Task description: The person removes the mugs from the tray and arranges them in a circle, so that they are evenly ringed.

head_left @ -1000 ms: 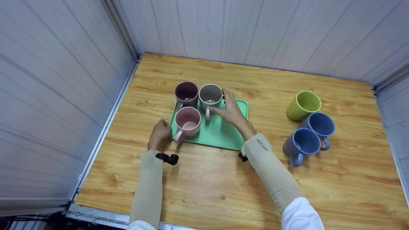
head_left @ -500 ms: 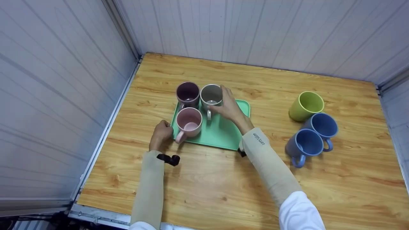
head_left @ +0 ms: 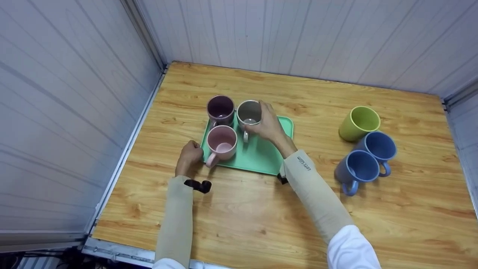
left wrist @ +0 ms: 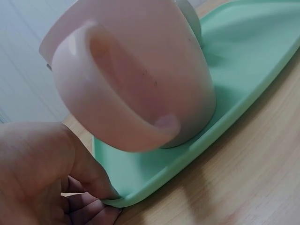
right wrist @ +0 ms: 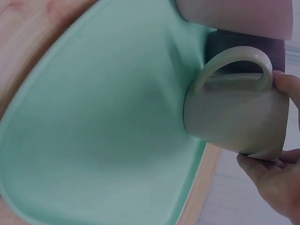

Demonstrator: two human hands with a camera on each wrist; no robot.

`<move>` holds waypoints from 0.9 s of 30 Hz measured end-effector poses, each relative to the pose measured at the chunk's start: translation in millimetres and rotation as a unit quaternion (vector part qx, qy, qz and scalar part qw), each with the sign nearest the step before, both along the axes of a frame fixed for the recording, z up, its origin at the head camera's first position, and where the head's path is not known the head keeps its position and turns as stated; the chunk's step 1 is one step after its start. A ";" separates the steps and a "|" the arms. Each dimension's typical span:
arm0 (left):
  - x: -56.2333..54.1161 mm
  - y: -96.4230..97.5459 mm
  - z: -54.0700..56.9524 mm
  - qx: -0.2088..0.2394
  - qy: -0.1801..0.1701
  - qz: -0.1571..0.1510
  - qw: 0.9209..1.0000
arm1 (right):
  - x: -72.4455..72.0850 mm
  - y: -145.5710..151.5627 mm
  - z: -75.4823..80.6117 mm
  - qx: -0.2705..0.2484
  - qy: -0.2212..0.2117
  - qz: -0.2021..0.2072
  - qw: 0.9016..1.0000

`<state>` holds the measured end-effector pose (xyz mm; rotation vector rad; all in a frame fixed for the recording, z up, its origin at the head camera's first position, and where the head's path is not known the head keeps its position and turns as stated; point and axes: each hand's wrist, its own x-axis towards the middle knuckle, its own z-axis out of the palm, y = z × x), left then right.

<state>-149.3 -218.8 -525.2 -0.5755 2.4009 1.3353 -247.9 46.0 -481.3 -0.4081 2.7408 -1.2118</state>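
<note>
A mint-green tray (head_left: 257, 158) lies on the table, and the left hand (head_left: 189, 152) pinches its near-left corner. In the left wrist view the thumb (left wrist: 93, 176) presses on the tray's rim, with fingers beneath. Beside that hand stands a pink mug (head_left: 221, 140), its handle pointing toward the person. The right hand (head_left: 267, 125) grips a grey mug (right wrist: 234, 112) by its upper part, thumb near the handle and fingers across on the far side. This mug stands upright over the tray's back edge area. Left of it is a dark purple mug (head_left: 220, 108), also upright.
To the right on the wooden table (head_left: 239, 224) stand a yellow-green mug (head_left: 351, 129) and two blue mugs, one in front (head_left: 345, 170) and one behind (head_left: 379, 145), close together. White panel walls (head_left: 298, 37) border the table at the back and sides.
The right hand's fingers have come in around the grey mug's rim, and that mug has shifted slightly toward the person. The left hand stays at the tray corner.
</note>
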 end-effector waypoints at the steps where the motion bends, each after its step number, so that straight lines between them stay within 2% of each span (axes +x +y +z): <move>1: 0.4 0.1 -0.3 0.009 -0.003 0.004 1.000 | 1.7 1.2 0.1 0.003 0.000 -0.004 1.000; 8: 3.5 1.5 1.0 0.055 -0.017 0.038 0.998 | 15.9 14.6 5.0 0.010 0.006 -0.028 1.000; 11: 3.7 1.7 1.1 0.060 -0.019 0.041 0.997 | 23.7 21.7 11.8 -0.004 0.019 -0.043 0.999; 17: 2.4 0.0 -1.5 0.037 -0.019 0.020 0.999 | 38.4 38.7 23.7 -0.028 0.041 -0.074 0.996; 19: 1.8 -0.1 -2.3 0.028 -0.017 0.016 0.999 | 43.9 46.1 27.4 -0.030 0.037 -0.091 0.995; 27: 0.7 2.6 -0.8 0.046 -0.010 0.031 0.998 | 66.9 81.2 36.5 -0.041 0.010 -0.156 0.987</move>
